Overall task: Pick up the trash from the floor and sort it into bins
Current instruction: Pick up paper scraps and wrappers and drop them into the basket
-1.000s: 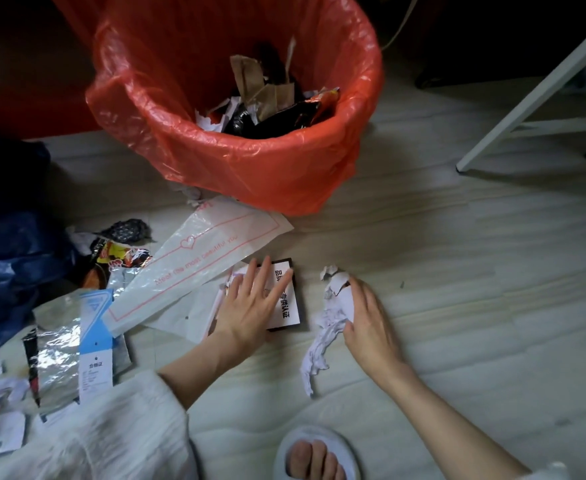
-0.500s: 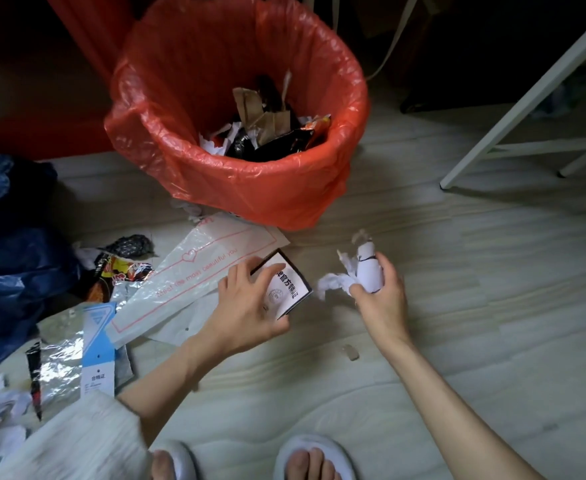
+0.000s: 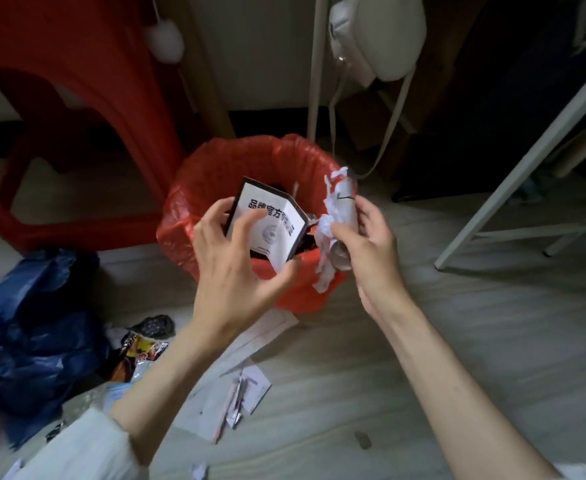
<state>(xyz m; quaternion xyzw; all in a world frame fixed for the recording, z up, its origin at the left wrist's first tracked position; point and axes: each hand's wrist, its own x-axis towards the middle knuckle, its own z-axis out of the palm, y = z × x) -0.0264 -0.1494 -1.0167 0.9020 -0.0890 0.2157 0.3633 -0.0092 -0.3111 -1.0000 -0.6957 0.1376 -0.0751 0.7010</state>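
My left hand [image 3: 236, 271] holds a small white card with a black border and printed characters [image 3: 270, 226], tilted over the mouth of the bin lined with a red bag [image 3: 187, 223]. My right hand [image 3: 367, 244] grips a crumpled wad of white paper [image 3: 336, 216] just above the bin's right rim. Trash lies inside the bin, mostly hidden behind the card. On the floor below my arms lie a white plastic mailer [image 3: 267, 334], a torn white paper piece [image 3: 246, 393] and a colourful snack wrapper [image 3: 142, 355].
A dark blue plastic bag [image 3: 42, 330] sits at the left. A red plastic stool [image 3: 111, 84] stands behind the bin. White furniture legs [image 3: 527, 161] cross the right side. A white bag with straps [image 3: 378, 36] hangs at the top. Small paper scraps [image 3: 199, 471] lie near me.
Both hands rose from the floor with the card and the crumpled paper and now hover over the red bin. My view tilted up, showing the stool and hanging bag.
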